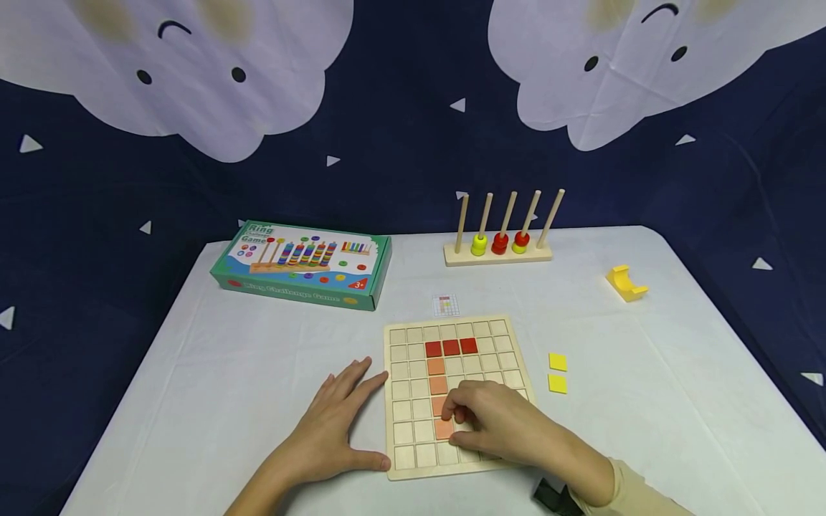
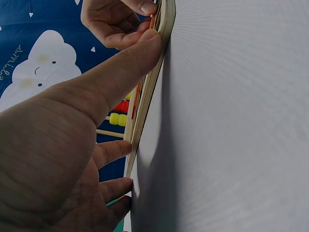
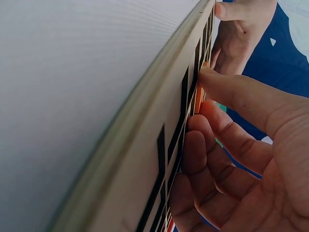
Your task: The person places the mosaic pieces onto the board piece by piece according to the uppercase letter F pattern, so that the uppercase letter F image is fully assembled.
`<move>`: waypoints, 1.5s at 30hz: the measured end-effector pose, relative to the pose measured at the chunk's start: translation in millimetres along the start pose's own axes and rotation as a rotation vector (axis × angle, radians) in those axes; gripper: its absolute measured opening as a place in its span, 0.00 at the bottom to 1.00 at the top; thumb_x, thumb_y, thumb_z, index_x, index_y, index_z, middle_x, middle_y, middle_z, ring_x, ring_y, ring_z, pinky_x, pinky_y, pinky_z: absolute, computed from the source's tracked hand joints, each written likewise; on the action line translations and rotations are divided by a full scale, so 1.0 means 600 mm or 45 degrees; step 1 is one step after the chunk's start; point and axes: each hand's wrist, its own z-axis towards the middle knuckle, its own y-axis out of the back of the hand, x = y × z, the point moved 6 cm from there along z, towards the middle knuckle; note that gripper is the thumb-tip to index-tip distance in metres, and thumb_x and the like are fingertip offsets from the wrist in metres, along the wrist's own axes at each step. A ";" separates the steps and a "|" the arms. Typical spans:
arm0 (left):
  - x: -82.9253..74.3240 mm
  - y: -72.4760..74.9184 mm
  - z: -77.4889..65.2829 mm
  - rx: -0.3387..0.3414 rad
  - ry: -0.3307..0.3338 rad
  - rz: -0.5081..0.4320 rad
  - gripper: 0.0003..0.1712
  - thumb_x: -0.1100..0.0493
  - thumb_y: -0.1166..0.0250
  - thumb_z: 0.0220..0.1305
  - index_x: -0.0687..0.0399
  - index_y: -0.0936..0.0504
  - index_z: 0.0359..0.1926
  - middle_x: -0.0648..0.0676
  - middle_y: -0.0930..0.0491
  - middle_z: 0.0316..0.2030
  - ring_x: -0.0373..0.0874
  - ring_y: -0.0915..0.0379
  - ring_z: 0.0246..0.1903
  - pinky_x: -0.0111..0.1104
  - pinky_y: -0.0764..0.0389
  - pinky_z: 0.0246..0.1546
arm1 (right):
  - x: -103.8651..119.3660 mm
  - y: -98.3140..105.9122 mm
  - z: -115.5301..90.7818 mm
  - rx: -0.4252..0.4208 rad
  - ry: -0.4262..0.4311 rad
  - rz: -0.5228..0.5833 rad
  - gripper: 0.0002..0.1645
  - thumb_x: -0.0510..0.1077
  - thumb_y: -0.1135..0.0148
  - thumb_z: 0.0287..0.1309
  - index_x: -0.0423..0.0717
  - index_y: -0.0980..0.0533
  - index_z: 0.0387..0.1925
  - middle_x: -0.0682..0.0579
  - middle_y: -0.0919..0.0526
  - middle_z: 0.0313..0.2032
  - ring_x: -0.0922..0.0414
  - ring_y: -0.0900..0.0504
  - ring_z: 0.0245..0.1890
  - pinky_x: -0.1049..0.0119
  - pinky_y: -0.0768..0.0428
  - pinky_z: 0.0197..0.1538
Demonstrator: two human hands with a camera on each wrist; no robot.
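A wooden grid board [image 1: 403,433] lies on the table in the head view. Three red tiles [image 1: 451,347] form a row near its far side, and several orange tiles [image 1: 438,385] run down a column below the leftmost red one. My right hand [image 1: 500,424] is over the board, its thumb and index finger pinching the lowest orange tile [image 3: 199,94] by its edges at a cell. Spread along the board's left edge, my left hand [image 1: 329,426] touches it with thumb and index finger. Two yellow tiles [image 1: 558,373] lie right of the board.
A small pattern card [image 1: 445,305] lies just beyond the board. Behind it stand a green game box [image 1: 303,265] and a wooden peg rack [image 1: 500,256] with red and yellow-green rings. A yellow curved block [image 1: 626,284] sits at the right. A black object [image 1: 555,498] shows below the right wrist.
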 end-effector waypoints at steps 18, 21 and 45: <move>-0.002 0.002 0.000 0.006 0.005 -0.009 0.69 0.26 0.15 0.38 0.40 0.32 0.81 0.57 0.43 0.85 0.60 0.51 0.85 0.67 0.50 0.82 | -0.002 0.004 -0.004 0.011 -0.003 0.031 0.13 0.44 0.19 0.53 0.58 0.16 0.38 0.68 0.21 0.30 0.72 0.27 0.32 0.75 0.24 0.39; -0.003 0.003 -0.001 0.006 0.004 -0.011 0.69 0.27 0.15 0.38 0.40 0.32 0.81 0.57 0.43 0.84 0.60 0.51 0.85 0.67 0.50 0.82 | -0.004 0.007 -0.007 0.010 -0.016 0.065 0.13 0.43 0.19 0.54 0.58 0.17 0.38 0.67 0.21 0.30 0.72 0.26 0.32 0.75 0.23 0.39; -0.003 0.002 -0.001 0.011 0.004 -0.009 0.69 0.26 0.15 0.38 0.40 0.32 0.81 0.56 0.43 0.85 0.60 0.51 0.85 0.67 0.50 0.83 | -0.128 0.116 -0.099 -0.225 -0.350 0.157 0.13 0.45 0.20 0.60 0.51 0.15 0.44 0.65 0.18 0.32 0.70 0.21 0.34 0.71 0.17 0.38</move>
